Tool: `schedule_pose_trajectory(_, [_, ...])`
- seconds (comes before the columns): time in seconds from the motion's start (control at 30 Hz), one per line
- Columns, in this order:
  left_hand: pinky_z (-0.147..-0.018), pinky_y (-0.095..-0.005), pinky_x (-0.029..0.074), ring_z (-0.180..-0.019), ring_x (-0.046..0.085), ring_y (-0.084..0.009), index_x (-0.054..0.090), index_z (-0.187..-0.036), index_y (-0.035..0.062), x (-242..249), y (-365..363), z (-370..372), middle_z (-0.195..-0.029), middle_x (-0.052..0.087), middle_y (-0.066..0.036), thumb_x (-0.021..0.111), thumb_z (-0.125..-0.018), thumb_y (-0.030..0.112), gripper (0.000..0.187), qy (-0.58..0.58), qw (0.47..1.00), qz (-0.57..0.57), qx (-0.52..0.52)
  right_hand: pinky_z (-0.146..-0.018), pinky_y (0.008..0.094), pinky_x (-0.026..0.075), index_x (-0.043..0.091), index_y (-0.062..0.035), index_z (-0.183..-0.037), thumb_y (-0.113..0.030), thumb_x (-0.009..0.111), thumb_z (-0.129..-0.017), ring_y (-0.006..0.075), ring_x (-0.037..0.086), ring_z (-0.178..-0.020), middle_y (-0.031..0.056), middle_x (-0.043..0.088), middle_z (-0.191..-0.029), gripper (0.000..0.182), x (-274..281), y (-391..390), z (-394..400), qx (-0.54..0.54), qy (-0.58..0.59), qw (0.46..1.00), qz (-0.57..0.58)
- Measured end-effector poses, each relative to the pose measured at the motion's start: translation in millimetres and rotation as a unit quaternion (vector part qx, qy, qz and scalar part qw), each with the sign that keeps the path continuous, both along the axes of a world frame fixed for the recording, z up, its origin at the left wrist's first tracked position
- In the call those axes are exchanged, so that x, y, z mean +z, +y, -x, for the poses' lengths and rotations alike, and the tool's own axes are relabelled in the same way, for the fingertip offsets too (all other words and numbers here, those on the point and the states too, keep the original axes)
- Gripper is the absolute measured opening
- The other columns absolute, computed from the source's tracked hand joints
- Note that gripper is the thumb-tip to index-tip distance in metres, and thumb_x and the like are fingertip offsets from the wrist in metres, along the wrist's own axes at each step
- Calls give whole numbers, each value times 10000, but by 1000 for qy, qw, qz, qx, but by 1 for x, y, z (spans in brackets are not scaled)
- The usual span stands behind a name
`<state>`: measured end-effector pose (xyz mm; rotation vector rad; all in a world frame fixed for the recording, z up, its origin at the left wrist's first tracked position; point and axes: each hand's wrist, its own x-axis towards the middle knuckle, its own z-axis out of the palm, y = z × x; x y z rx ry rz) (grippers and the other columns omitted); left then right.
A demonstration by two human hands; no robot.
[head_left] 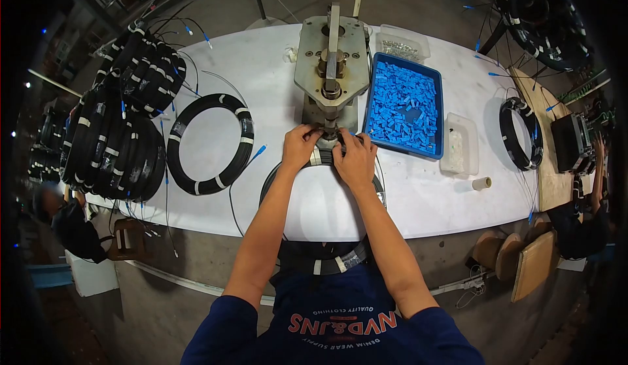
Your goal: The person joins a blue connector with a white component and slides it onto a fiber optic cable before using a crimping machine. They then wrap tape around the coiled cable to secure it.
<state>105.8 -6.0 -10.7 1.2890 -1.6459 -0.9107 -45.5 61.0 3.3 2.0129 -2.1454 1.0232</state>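
At the foot of the metal hand press [331,70], my left hand [300,147] has its fingers pinched close under the ram. My right hand [355,158] is closed at the same spot from the other side, its fingertips near the left ones. Whatever lies between the fingers is too small and too covered to make out. A coil of black cable [320,157] with white tape bands lies under my wrists and over the table's front edge, partly hidden by my forearms. A loose cable end with a blue connector [260,151] rests left of my left hand.
Right of the press stands a blue tray [439,120] of small blue connector parts, with clear plastic boxes [460,144] beside and behind it. A single black coil [175,144] and stacked coils [111,146] lie left. Another coil [521,133] lies far right. Other people work at both sides.
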Motion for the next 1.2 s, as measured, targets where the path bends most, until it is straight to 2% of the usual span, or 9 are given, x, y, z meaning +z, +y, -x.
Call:
schedule_pose_trajectory(0.17, [-593, -303, 427, -622, 519, -154, 740, -1021, 37, -2, 0, -3, -726, 605, -90, 710, -857, 143, 197, 21, 1000, 0, -10, -919, 465, 390, 637, -81, -1217, -216, 585, -870, 304, 531, -1132, 84, 707, -1071, 376, 1, 1, 0, 4, -2, 1000, -10])
schedule_pose_trajectory(0.23, [-715, -284, 498, -783, 646, -149, 721, -1048, -23, 2, 1, -6, -870, 704, -131, 683, -892, 116, 213, 14, 999, -29, -25, -922, 463, 389, 635, -82, -1223, -216, 586, -870, 303, 530, -1134, 84, 706, -1075, 381, 1, 2, 0, 4, 1, 1000, -8])
schedule_pose_trajectory(0.47, [-700, -276, 489, -760, 632, -143, 721, -1063, -13, 4, 1, -5, -852, 700, -117, 681, -899, 139, 227, -22, 999, -30, -20, -924, 452, 384, 615, -104, -1253, -211, 601, -880, 326, 533, -1130, 98, 712, -1044, 388, 1, 3, 0, 5, 6, 1000, 12])
schedule_pose_trajectory(0.63, [-643, -272, 461, -689, 564, -116, 718, -1073, -14, 10, 3, -4, -814, 682, -104, 684, -900, 148, 239, -52, 998, -32, -12, -927, 447, 386, 617, -105, -1255, -206, 604, -878, 327, 530, -1139, 108, 713, -1041, 390, 0, 3, 0, 9, 3, 1000, 23])
schedule_pose_trajectory(0.73, [-640, -273, 460, -684, 556, -109, 716, -1078, -16, 4, 1, -4, -801, 680, -104, 689, -900, 155, 249, -20, 999, -24, -13, -929, 447, 388, 618, -105, -1256, -203, 604, -877, 329, 528, -1146, 109, 714, -1041, 391, 1, 3, 0, 9, 0, 1000, 16])
schedule_pose_trajectory(1.2, [-674, -270, 482, -724, 603, -112, 714, -1087, -15, 4, 2, -4, -850, 713, -125, 684, -905, 154, 250, -31, 999, -32, -14, -917, 444, 403, 628, -97, -1247, -197, 603, -871, 334, 537, -1143, 106, 709, -1065, 390, 2, 3, 0, 10, -9, 1000, 12])
